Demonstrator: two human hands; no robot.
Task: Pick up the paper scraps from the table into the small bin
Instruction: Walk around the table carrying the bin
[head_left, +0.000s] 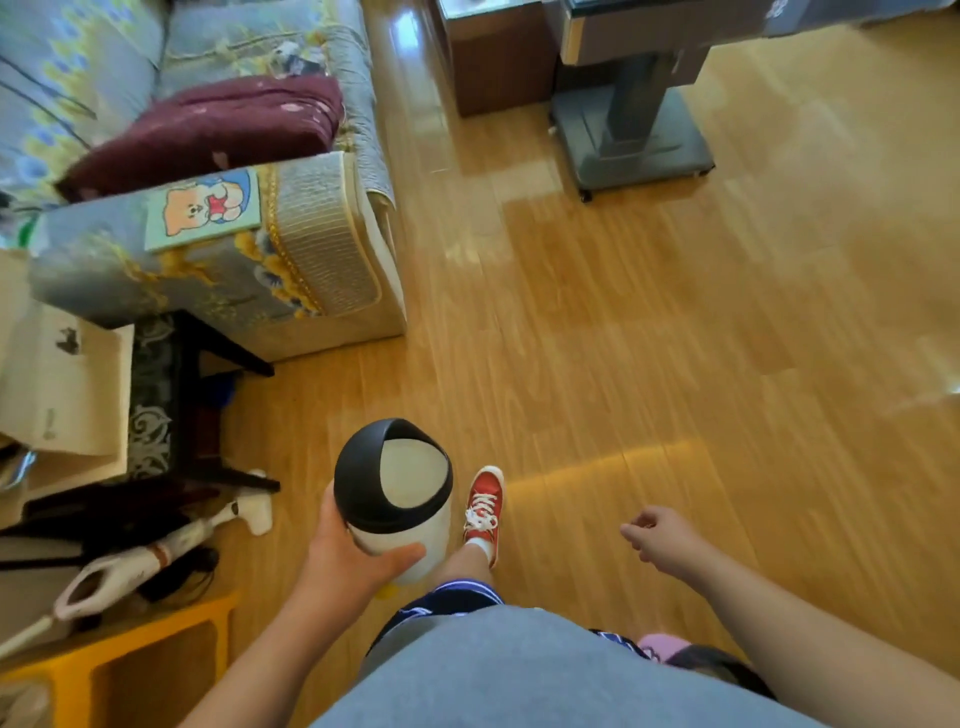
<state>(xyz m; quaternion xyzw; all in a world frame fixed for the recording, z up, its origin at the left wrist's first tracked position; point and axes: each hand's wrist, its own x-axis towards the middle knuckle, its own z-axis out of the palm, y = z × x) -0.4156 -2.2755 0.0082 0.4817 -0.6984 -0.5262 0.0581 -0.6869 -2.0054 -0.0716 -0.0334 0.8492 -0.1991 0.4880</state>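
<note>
The person stands on the wooden floor with the small bin (393, 499) gripped low around its pale body in the left hand (343, 558), thumb across the front, black swing lid on top. The right hand (657, 532) hangs well to the right of the bin, fingers loosely curled, holding nothing that I can see. No paper scraps or table surface show near the bin, so this looks like the carrying step; next the bin must reach the table and the scraps.
</note>
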